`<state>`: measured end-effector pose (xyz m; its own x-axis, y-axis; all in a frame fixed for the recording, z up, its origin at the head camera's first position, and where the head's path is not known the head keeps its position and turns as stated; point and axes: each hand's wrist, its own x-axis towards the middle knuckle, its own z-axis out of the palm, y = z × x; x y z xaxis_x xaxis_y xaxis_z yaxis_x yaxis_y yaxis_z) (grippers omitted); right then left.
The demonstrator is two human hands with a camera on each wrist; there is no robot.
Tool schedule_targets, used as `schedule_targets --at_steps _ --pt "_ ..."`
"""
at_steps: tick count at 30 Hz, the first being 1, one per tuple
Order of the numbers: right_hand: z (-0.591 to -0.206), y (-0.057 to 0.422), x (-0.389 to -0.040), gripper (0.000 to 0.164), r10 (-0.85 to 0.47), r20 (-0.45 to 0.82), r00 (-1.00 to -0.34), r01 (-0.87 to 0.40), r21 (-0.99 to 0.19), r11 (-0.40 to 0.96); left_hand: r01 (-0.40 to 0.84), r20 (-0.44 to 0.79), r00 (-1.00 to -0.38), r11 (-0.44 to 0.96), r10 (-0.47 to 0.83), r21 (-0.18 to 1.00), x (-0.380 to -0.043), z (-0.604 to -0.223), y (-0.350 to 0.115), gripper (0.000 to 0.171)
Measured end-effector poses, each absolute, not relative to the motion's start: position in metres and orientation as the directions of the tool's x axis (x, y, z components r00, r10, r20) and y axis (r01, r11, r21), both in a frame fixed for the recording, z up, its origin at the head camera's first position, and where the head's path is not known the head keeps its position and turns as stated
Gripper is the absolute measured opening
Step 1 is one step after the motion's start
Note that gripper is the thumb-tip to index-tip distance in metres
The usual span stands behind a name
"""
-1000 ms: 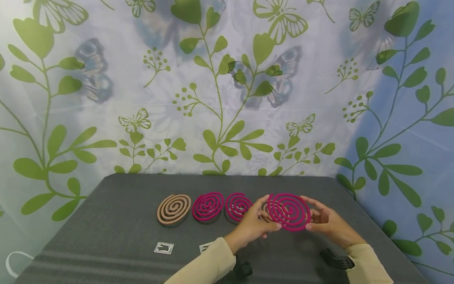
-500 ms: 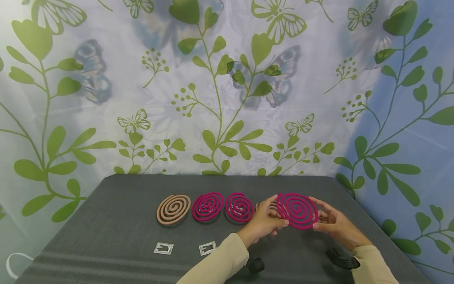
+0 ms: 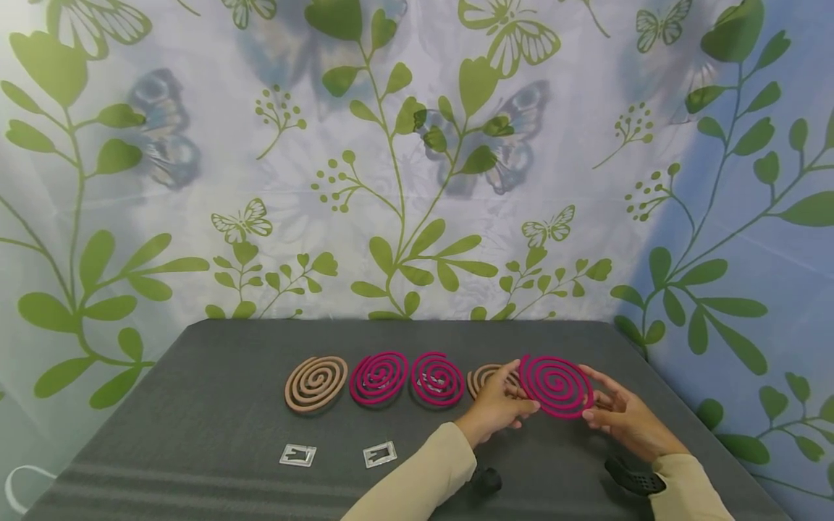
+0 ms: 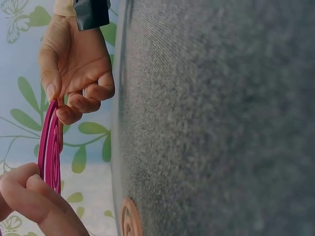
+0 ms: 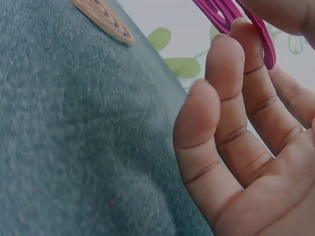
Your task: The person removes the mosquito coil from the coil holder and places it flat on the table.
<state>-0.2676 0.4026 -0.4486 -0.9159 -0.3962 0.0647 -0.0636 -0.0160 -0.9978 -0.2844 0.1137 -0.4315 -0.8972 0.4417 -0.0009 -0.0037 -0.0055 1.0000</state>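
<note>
Both hands hold a magenta mosquito coil [image 3: 556, 386] above the right part of the table, its spiral face tilted toward the head camera. The left hand [image 3: 493, 407] pinches its left edge between thumb and fingers. At the right edge, the right hand [image 3: 627, 416] pinches it the same way. In the left wrist view the coil [image 4: 50, 152] appears edge-on between both hands. A tan coil [image 3: 481, 378] lies on the table, partly hidden behind the left hand. The right wrist view shows the right hand's lower fingers [image 5: 197, 118] bent loosely below the coil.
Left along the same row lie a tan coil [image 3: 316, 385] and two magenta coils [image 3: 379, 379]. Two small metal coil stands [image 3: 297, 455] lie nearer the front. A patterned curtain [image 3: 391, 159] hangs behind the grey table [image 3: 215, 391].
Both hands have carried the magenta coil to the right, uncovering the second magenta coil, a metal stand and part of the tan coil behind. The head view has shifted slightly.
</note>
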Motion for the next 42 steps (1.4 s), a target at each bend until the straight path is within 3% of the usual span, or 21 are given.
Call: schedule_targets --at_steps 11,19,24,26,31,42 --pt "-0.461 0.413 -0.268 0.069 -0.386 0.055 -0.921 0.001 -0.990 -0.142 -0.087 -0.083 -0.909 0.011 0.409 0.996 -0.293 -0.435 0.128 0.070" --pt "-0.463 0.414 -0.268 0.059 -0.232 -0.044 -0.972 0.069 -0.993 -0.099 -0.156 -0.135 -0.908 -0.021 0.396 0.987 -0.302 -0.438 0.135 0.048" --pt "-0.464 0.412 -0.269 0.051 -0.125 -0.116 -0.985 0.123 -0.992 -0.043 -0.179 -0.158 -0.905 -0.017 0.395 0.984 -0.307 -0.439 0.136 0.047" --pt "-0.463 0.410 -0.270 0.056 -0.087 -0.145 -0.986 0.147 -0.989 -0.018 -0.188 -0.168 -0.900 -0.010 0.401 0.982 -0.310 -0.440 0.137 0.049" --pt "-0.462 0.405 -0.271 0.088 -0.047 -0.198 -0.979 0.197 -0.980 0.018 -0.196 -0.187 -0.888 0.022 0.419 0.980 -0.314 -0.443 0.136 0.049" --pt "-0.464 0.400 -0.272 0.089 0.040 -0.153 -0.987 0.153 -0.988 0.002 -0.191 -0.191 -0.875 0.046 0.444 0.981 -0.314 -0.443 0.135 0.048"
